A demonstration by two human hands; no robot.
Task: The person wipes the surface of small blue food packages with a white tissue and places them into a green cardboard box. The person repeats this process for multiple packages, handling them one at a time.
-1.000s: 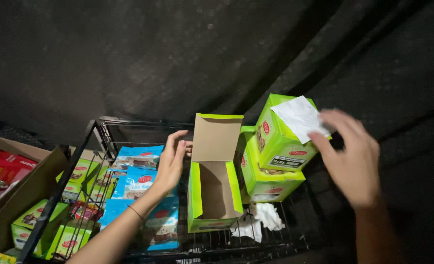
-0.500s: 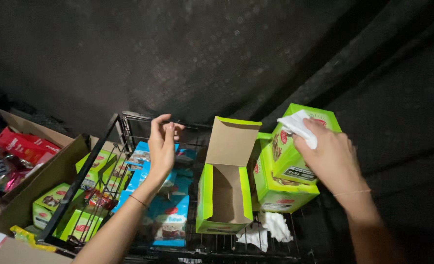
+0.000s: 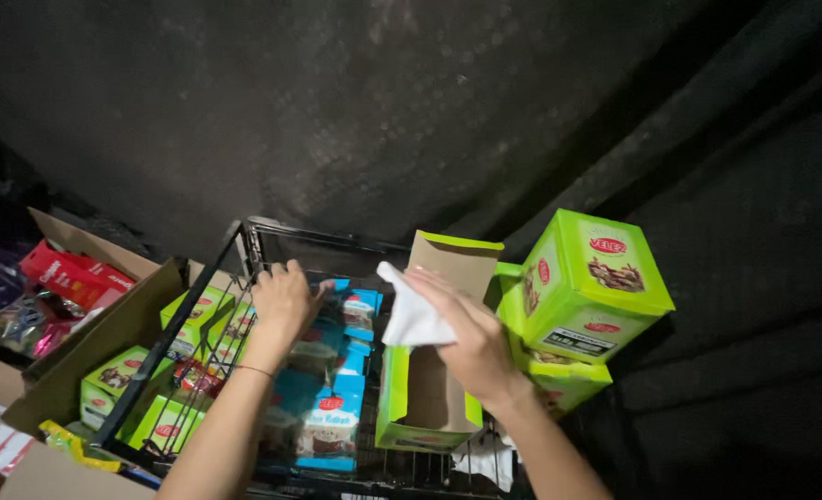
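Since half a second ago, the right hand (image 3: pixel 471 338) has moved left off the tilted green box (image 3: pixel 596 282), fingers now pinching a crumpled white paper (image 3: pixel 413 315) above the open green carton (image 3: pixel 427 389), flap up. The left hand (image 3: pixel 281 301) has dropped onto the blue packets (image 3: pixel 332 407), fingers curled; whether it is gripping one, cannot tell. All this is sitting in a black wire basket (image 3: pixel 272 231). More crumpled paper (image 3: pixel 490 458) is lying at the carton's foot. Smaller green boxes (image 3: pixel 115 380) are sitting left, beyond the basket's rail, by a brown cardboard box (image 3: pixel 105 329) holding red packs (image 3: pixel 64 276).
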